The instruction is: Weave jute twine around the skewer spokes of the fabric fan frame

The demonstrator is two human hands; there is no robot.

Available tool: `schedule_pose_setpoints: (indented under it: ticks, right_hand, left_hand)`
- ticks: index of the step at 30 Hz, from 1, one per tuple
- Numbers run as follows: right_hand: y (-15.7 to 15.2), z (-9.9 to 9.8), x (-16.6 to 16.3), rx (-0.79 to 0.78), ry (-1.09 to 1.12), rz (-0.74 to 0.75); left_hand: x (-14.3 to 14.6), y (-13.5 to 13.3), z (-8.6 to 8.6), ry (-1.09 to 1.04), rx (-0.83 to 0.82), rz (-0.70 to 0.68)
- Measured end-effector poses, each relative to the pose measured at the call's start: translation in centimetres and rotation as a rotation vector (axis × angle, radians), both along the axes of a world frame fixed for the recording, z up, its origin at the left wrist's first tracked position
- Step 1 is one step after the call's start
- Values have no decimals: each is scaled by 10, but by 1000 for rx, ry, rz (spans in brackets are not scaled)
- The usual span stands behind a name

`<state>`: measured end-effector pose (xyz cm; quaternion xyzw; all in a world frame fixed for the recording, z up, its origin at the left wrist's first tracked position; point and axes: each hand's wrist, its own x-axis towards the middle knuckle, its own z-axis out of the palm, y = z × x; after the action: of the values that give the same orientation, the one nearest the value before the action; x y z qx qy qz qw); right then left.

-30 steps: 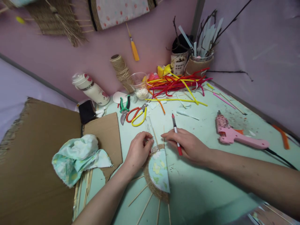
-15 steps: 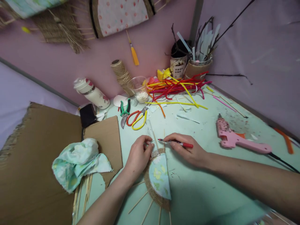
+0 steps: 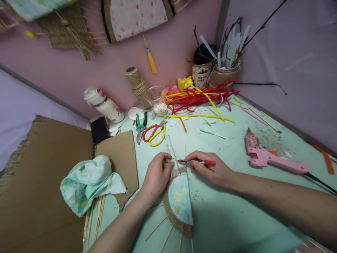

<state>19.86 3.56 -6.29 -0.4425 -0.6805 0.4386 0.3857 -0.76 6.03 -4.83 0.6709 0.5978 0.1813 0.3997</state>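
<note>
Pen [image 3: 210, 163], gripped by right hand [image 3: 214, 173]; ruler [image 3: 176, 172], in left hand's [image 3: 157, 171] curled fingers, likely slippery; half-disc [image 3: 179, 201], probably light, best held by rim [image 3: 169, 212].

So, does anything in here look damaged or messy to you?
Yes, a bit: the large cardboard sheet at the far left has a ragged edge, as if torn, and the pink glue gun on the right has dark grime around its nozzle end.

left hand [image 3: 155, 173]: fingers [image 3: 164, 155] curled, thumb [image 3: 167, 171] bent | right hand [image 3: 212, 170]: fingers [image 3: 196, 155] pinched together | forearms [image 3: 273, 191]: bare, angled inward
</note>
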Motion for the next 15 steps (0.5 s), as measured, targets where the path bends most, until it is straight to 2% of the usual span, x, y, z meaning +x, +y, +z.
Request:
schedule_pose_setpoints:
  ticks: [15]
  right_hand:
    - [1,1,-1,-25,8,3]
  left_hand:
    - [0,1,0,20,1,-5]
